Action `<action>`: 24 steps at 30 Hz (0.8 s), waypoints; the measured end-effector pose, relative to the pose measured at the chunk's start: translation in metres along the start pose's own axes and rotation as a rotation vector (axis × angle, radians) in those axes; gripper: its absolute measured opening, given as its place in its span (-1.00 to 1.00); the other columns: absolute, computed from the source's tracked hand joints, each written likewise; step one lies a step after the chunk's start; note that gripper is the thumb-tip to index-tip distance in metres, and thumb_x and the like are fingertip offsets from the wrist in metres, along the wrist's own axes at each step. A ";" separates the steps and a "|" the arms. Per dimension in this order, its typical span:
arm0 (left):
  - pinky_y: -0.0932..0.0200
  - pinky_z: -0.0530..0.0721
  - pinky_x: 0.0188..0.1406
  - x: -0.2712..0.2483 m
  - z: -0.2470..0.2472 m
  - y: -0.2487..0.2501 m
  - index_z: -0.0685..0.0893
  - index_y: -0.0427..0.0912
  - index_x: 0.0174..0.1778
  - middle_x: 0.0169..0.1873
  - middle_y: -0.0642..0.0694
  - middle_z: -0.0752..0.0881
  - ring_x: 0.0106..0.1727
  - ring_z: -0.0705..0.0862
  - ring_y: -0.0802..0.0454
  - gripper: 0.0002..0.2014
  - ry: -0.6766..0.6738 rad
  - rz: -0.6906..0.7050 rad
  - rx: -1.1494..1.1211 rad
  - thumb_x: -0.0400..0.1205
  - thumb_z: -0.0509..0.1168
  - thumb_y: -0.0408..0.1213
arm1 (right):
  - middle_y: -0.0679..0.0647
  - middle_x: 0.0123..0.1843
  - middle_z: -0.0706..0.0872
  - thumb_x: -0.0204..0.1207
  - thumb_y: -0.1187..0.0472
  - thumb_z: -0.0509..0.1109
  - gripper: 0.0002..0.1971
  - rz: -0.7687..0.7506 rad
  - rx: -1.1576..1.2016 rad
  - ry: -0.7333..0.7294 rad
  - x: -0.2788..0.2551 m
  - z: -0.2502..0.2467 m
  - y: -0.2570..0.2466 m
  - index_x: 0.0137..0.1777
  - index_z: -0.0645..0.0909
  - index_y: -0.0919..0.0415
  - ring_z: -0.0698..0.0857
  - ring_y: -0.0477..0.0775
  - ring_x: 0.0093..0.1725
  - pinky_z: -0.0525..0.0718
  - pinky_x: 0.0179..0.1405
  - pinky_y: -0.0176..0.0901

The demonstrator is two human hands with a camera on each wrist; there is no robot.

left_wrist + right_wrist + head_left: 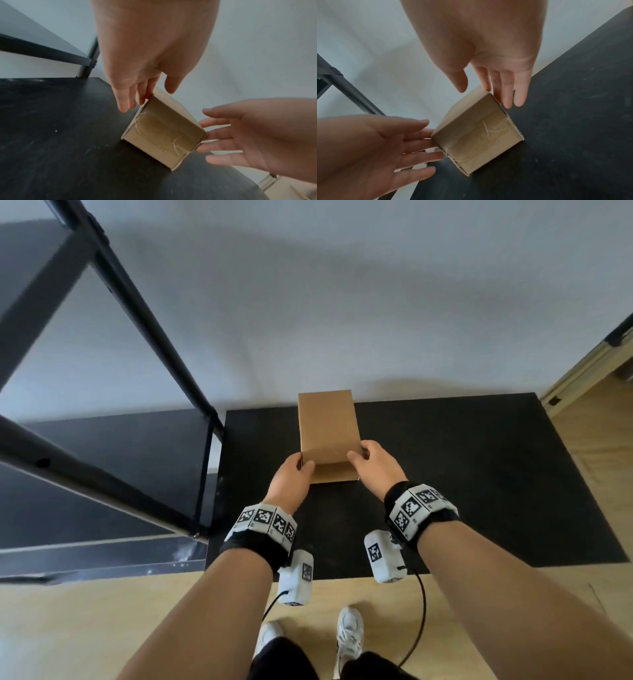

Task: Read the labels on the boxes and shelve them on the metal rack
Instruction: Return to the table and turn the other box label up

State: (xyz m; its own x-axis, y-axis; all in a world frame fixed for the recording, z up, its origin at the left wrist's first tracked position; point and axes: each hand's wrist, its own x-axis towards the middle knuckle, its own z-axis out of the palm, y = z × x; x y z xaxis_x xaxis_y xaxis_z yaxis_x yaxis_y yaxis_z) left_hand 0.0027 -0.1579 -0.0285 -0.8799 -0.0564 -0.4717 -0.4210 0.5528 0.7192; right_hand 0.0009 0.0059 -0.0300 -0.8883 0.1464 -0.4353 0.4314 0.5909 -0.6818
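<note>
A plain brown cardboard box [327,433] stands on a black surface [479,474], its long side running away from me. Clear tape covers its near end [164,134]; no label shows. My left hand [301,467] lies against the box's left side with straight fingers [126,104] and the thumb over the top edge. On the other side, my right hand [359,455] does the same, fingers [506,100] straight along the right side. The box [477,138] sits between both palms. To the left stands the black metal rack [164,337].
The rack's low shelf [102,474] lies just left of the black surface, with a rack post [209,446] between them. A white wall [342,302] rises behind. Light wooden floor [102,628] and my white shoes [349,631] are below.
</note>
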 end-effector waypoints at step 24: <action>0.08 0.47 0.45 -0.022 0.000 -0.013 0.33 -0.13 0.68 0.61 -0.13 0.40 0.59 0.44 -0.08 -0.36 0.249 0.052 -0.049 0.68 0.37 -0.18 | 0.14 0.38 0.64 0.71 -0.01 0.18 -0.53 -0.079 0.001 0.020 -0.013 0.006 -0.002 0.56 0.38 0.16 0.65 0.17 0.30 0.54 0.10 -0.09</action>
State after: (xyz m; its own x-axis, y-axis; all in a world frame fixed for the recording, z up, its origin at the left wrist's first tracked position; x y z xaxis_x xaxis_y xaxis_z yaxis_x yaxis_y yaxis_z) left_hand 0.0272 -0.1644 -0.0278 -0.9254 -0.2350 -0.2974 -0.3782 0.5199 0.7660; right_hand 0.0124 -0.0015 -0.0269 -0.9224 0.1152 -0.3687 0.3604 0.6000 -0.7142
